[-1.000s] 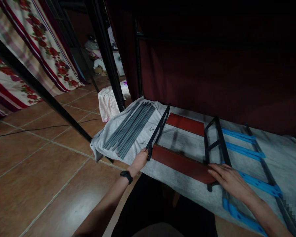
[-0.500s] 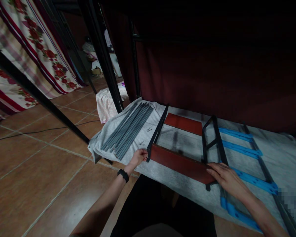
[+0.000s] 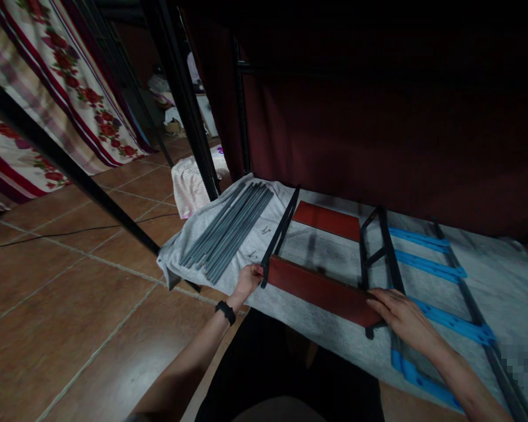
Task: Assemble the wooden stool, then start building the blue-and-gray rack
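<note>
A black metal frame lies in front of me, joined by two reddish-brown boards: the near board [image 3: 321, 291] and the far board [image 3: 326, 220]. At the near end of the left black side piece [image 3: 279, 234], my left hand [image 3: 249, 280] pinches its fingertips together against the outer face. What sits between those fingertips is too small to make out. My right hand [image 3: 400, 315] grips the right end of the near board, fingers over its edge by the right black side piece [image 3: 385, 252]. Small screws [image 3: 265, 230] rest on the cloth left of the frame.
Grey tubes [image 3: 229, 231] lie bundled on the grey cloth [image 3: 479, 249] at left. Blue plastic pieces [image 3: 449, 319] on dark bars are at right. A black post [image 3: 185, 99] rises behind the tubes, and a slanting black bar [image 3: 79, 173] crosses over the tiled floor [image 3: 92, 316].
My left wrist has shifted slightly right, with its fingertips still at the frame's left end. My right hand keeps its hold on the near board. The frame has barely moved.
</note>
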`<state>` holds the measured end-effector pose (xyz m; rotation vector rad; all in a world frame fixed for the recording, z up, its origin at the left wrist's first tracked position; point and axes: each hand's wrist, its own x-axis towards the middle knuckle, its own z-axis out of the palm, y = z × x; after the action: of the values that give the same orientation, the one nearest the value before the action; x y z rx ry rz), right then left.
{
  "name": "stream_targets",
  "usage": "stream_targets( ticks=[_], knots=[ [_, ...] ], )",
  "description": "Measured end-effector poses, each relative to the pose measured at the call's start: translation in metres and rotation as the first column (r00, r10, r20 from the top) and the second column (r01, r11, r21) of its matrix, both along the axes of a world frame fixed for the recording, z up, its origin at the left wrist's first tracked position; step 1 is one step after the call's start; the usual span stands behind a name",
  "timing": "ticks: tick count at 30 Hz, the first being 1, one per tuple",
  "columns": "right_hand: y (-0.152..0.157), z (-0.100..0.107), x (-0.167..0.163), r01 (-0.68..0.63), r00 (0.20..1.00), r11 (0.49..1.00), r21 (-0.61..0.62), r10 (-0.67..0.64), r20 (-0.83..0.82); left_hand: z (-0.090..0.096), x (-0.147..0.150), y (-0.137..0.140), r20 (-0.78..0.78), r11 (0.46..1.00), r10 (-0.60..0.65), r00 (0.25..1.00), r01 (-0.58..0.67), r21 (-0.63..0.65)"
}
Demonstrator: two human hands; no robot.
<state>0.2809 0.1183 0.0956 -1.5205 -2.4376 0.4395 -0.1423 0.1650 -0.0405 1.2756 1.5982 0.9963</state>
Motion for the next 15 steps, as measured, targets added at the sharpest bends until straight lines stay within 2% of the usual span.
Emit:
stream_targets(
  ticks=[7, 11, 15],
  knots=[
    [0.001, -0.001, 0.0, -0.003, 1.0, 1.0, -0.017, 0.003, 0.004, 0.007, 0.0, -0.017, -0.292, 0.995, 0.043, 0.955, -0.015, 0.099],
    [0.002, -0.002, 0.001, -0.003, 1.0, 1.0, -0.02, 0.003, -0.002, 0.011, 0.001, -0.024, -0.372, 0.988, 0.003, 0.928, 0.054, 0.143],
    [0.002, -0.002, 0.001, -0.001, 1.0, 1.0, -0.02, 0.001, 0.002, 0.014, -0.001, -0.029, -0.491, 0.964, -0.044, 0.87, 0.166, 0.209]
  ],
)
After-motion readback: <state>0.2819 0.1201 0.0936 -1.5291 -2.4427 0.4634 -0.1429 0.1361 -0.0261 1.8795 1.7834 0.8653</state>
